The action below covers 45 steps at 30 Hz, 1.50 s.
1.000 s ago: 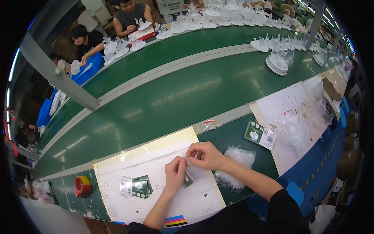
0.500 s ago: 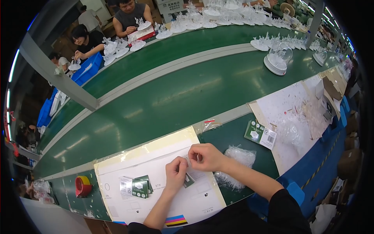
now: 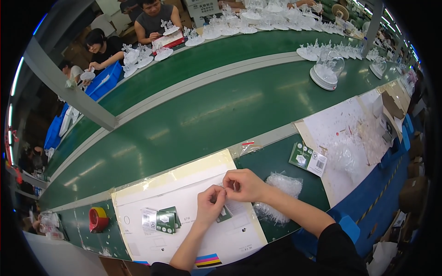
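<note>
My left hand [image 3: 210,205] and my right hand [image 3: 244,186] meet fingertip to fingertip above a large printed white sheet [image 3: 193,239]. Both are closed in a pinch, and whatever sits between the fingers is too small to make out. Partly covered by my left hand, a green card [image 3: 224,214] lies on the sheet. To the left is a small pile of green and white cards [image 3: 161,221]. A bag-like bundle of thin clear plastic strands [image 3: 278,198] rests beneath my right forearm.
A red and yellow tape roll [image 3: 97,220] stands at left. More green cards [image 3: 307,158] lie at right, beside a littered white board [image 3: 345,142]. Beyond runs a green conveyor [image 3: 207,110] carrying clear domes [image 3: 326,73]. Co-workers [image 3: 154,20] sit across, near clear ornaments [image 3: 248,23].
My left hand has shifted slightly right, and its fingertips now touch those of my right hand. The nearer dome on the conveyor has moved slightly left.
</note>
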### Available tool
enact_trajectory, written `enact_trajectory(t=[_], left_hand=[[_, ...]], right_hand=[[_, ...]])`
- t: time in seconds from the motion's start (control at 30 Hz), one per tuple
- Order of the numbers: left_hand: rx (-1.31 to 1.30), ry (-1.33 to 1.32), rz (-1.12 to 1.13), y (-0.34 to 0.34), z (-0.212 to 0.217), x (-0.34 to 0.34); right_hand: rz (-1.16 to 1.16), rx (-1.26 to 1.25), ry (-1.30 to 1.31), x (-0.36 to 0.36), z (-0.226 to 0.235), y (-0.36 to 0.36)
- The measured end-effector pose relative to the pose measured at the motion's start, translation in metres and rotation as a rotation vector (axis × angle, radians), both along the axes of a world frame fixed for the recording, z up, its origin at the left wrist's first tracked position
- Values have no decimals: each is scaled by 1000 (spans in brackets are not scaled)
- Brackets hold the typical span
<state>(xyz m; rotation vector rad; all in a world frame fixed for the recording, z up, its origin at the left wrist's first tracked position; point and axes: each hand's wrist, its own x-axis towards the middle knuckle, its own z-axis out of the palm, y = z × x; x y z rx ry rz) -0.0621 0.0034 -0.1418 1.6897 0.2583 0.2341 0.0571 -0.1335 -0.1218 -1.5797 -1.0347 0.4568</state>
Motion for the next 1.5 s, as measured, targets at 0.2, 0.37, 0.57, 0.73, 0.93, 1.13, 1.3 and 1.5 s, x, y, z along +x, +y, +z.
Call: enact_trajectory(t=[0.2,0.37,0.57,0.73,0.93,1.13,1.3,1.5], left_hand=[[13,3,15,0,4,-1],[37,16,1,3,0,-2],[45,18,1,3,3,-2],[55,10,-8,3,2,-1],[40,4,26,1,5,0],[6,20,28,2,5,-1],[-9,12,25,2,3,-1],[-4,-20,48,0,2,1]], right_hand=[[-31,38,26,-1,1,0],[-4,12,58,-1,1,-1],[1,15,25,-1,0,0],[14,3,21,-1,2,0],[0,26,58,-2,2,1],[-22,40,12,-2,3,1],[-29,52,-42,-2,5,0],[-43,59,-73,-1,7,0]])
